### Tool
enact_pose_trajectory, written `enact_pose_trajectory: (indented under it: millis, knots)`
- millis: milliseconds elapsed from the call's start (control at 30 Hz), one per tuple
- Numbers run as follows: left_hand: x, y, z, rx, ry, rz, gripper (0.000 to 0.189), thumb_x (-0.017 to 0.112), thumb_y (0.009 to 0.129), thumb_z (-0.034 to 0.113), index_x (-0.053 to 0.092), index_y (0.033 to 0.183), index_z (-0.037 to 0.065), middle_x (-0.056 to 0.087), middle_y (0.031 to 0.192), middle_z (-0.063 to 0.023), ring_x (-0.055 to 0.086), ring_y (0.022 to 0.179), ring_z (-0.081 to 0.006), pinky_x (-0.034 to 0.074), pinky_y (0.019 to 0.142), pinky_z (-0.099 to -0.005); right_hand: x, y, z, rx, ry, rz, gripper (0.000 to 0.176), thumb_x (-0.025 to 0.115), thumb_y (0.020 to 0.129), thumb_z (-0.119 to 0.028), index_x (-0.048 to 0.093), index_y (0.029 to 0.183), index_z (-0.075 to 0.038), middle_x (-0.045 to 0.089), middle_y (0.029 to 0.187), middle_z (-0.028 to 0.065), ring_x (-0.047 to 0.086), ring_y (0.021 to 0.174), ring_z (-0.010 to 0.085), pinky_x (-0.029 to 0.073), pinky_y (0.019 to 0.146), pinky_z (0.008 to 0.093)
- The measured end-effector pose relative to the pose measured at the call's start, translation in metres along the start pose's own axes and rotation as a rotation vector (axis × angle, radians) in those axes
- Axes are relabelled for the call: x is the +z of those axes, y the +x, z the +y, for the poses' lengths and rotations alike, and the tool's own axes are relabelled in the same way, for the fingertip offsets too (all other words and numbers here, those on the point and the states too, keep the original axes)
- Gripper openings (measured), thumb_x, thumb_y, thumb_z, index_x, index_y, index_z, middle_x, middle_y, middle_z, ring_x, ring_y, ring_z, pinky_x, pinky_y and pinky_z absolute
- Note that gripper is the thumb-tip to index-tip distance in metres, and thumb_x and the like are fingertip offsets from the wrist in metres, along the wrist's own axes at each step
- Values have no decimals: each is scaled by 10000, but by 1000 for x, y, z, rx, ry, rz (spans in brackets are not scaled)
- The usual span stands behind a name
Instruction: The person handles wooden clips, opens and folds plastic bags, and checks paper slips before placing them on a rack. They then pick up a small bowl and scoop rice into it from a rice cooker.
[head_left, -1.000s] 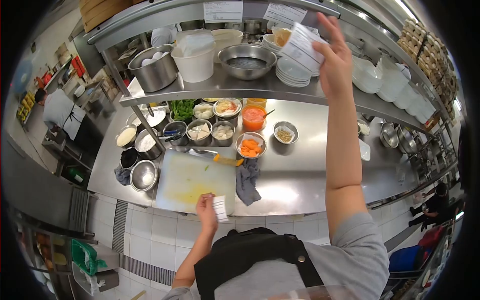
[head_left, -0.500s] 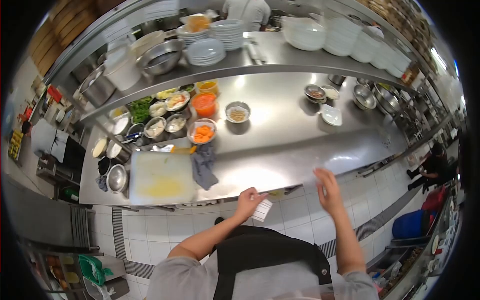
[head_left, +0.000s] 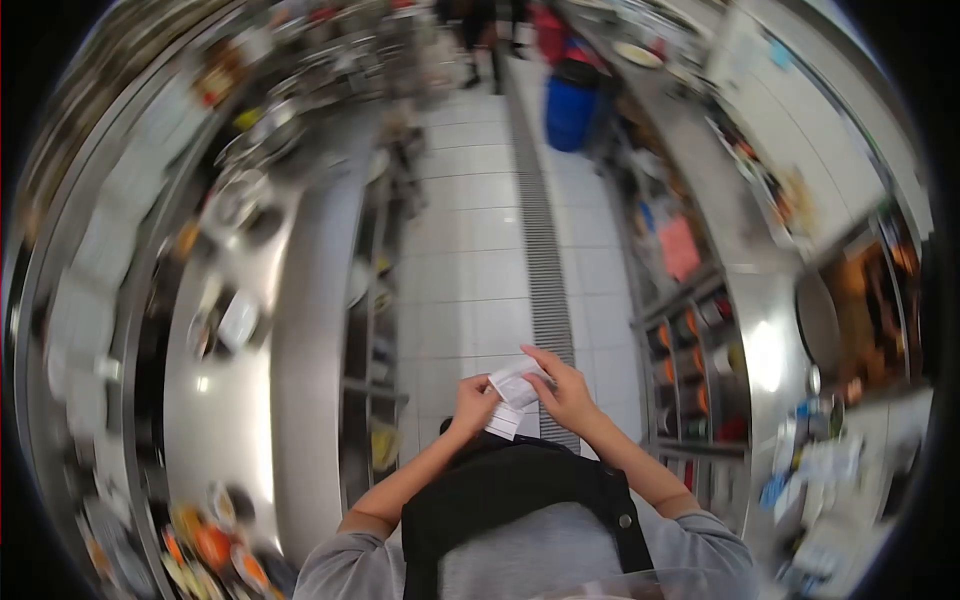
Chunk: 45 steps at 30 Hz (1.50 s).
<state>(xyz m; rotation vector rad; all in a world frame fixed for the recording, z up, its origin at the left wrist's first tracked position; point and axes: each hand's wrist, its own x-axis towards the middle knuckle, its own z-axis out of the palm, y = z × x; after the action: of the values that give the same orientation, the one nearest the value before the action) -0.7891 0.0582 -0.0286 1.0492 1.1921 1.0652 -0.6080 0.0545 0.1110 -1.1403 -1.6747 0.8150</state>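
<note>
White paper slips (head_left: 516, 384) with faint printed lines are held in front of my apron. My left hand (head_left: 474, 405) pinches them at their left edge. My right hand (head_left: 566, 394) grips their right side between thumb and fingers. One piece hangs lower, below the upper one, and the print is too small to read. Under both hands lies the white tiled floor (head_left: 465, 270).
A steel counter (head_left: 315, 330) runs along my left, with a white dish (head_left: 238, 319) and metal bowls. On my right stands another steel counter (head_left: 765, 345) over shelves. A floor drain (head_left: 540, 250) leads ahead, past a blue barrel (head_left: 572, 110). Someone's legs (head_left: 480, 50) show far off.
My view has swung right, from facing the counter to looking along the aisle. My right hand, apart and holding nothing before, has come in and taken hold of the paper.
</note>
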Motion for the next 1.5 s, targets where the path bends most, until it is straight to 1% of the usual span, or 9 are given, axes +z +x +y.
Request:
enact_pose_trajectory:
  millis: [333,533,700,933,1067,1200,1333,1433,1500]
  knots:
    - [106,226,53,-25,-5,7,439,687,983,236,509,605,101,490,618,46,390,585,-49,290,539,-260,-239,120,104,-10,-201,844,210,618,926,39,710,1108,-13,640,940,95,609,802,172,438,659,276]
    - [160,420,56,46,-144,64,474,659,999,277,480,599,98,457,582,34,389,531,-66,297,503,-265,-294,183,164,148,-392,789,439,598,840,61,641,1266,-41,593,1206,155,612,1055,291,500,898,323]
    - [236,541,124,87,-179,-25,481,638,1014,307,465,618,97,475,590,14,433,524,-77,340,495,-252,-350,235,198,145,-553,863,269,614,896,28,676,1153,-21,651,1061,105,613,893,164,488,745,279]
    - [369,645,174,116,-308,-238,510,637,1020,299,457,598,77,468,604,17,411,563,-71,329,537,-248,-524,285,238,158,-744,1172,96,664,919,0,725,991,-16,696,934,75,640,848,160,496,767,280]
    - [420,695,161,105,-245,-242,495,637,1020,318,455,619,94,463,615,23,441,561,-74,341,520,-245,-666,340,262,10,-1064,1189,158,630,903,33,748,986,-29,727,954,100,694,953,212,528,826,302]
    - [457,752,125,56,-11,-159,499,653,999,287,492,591,49,440,571,40,378,566,-56,280,517,-276,-851,402,296,-195,-1000,1457,153,660,900,-9,760,1007,-52,747,969,71,659,816,147,510,726,279]
    - [478,809,81,91,546,-423,480,701,942,289,593,580,-7,509,507,-19,417,485,-98,327,488,-320,-1030,469,342,-390,-934,1744,128,686,888,-14,778,955,-71,743,863,62,617,737,134,491,679,276]
    - [422,883,-17,79,886,-648,471,765,863,346,674,602,-35,579,488,-88,521,476,-162,431,519,-381,-1118,511,371,-464,-922,1899,121,695,878,-7,787,917,-76,741,844,69,614,724,141,491,663,284]
    - [343,913,-85,-107,1041,-541,398,790,837,346,739,732,-34,690,627,-140,628,556,-219,511,570,-399,-1166,535,390,-517,-939,1952,129,698,869,7,792,904,-73,739,837,67,625,734,146,504,669,284]
